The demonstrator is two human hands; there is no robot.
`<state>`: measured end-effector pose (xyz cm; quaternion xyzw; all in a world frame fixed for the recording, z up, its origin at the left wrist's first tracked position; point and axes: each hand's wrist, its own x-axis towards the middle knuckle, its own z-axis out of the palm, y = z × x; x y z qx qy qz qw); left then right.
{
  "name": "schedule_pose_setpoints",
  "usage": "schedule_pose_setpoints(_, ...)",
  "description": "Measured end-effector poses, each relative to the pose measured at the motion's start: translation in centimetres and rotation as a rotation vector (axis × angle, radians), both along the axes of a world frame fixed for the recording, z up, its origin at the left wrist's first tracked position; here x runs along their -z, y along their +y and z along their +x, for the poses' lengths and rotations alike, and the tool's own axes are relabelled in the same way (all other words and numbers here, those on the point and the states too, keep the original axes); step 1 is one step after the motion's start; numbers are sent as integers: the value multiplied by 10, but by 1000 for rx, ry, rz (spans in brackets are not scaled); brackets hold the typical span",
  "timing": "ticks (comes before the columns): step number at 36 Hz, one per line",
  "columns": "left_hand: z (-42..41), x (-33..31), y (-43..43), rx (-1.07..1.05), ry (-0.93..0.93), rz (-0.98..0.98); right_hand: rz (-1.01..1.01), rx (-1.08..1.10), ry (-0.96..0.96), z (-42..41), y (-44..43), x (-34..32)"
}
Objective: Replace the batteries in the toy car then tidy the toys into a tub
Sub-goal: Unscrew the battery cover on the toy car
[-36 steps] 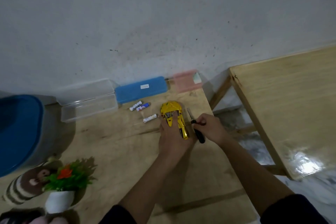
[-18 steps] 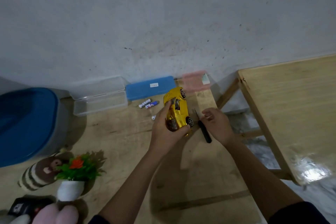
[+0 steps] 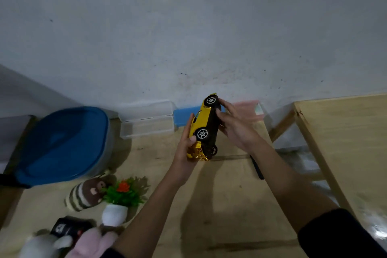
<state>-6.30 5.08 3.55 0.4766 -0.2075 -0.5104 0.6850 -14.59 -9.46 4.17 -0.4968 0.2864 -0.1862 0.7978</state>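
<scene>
At the bottom left, a pink plush toy [image 3: 92, 241], a striped plush toy [image 3: 83, 195] and a potted plant [image 3: 121, 195] sit loose on the wooden table [image 3: 219, 205]. At centre the toy car [image 3: 204, 119] is held above the table, tipped on its side: the left hand [image 3: 184, 153] grips its tail, the right hand [image 3: 238, 130] presses nearly straight fingers on the dark underside, and the screwdriver [image 3: 256, 166] lies untouched to their right. Farther back at left the blue-lidded tub [image 3: 62, 142] stands closed, so the task looks barely begun, with the battery swap and the tidying both left.
</scene>
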Motion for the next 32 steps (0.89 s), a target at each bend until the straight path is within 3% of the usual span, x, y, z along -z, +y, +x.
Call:
schedule_pose_setpoints(4, 11, -5, 8, 29, -117, 125, -76, 87, -2, 6, 1, -11)
schedule_pose_setpoints(7, 20, -8, 16, 54, -247, 204, -296, 111, 131, 9, -3, -18)
schedule_pose_setpoints(12, 25, -14, 23, 200, -585, 216, -526, 70, 186, 15, 1, -26)
schedule_pose_setpoints(16, 24, -20, 22, 290, -720, 201, -618, 40, 225, 21, 4, -36)
schedule_pose_setpoints(24, 30, -28, 18, 301, -820, 247, -612, 21, 210, 17, 4, -44)
schedule_pose_setpoints(32, 23, -27, 16, 284, -746, 210, -637, 62, 218, 14, 2, -44)
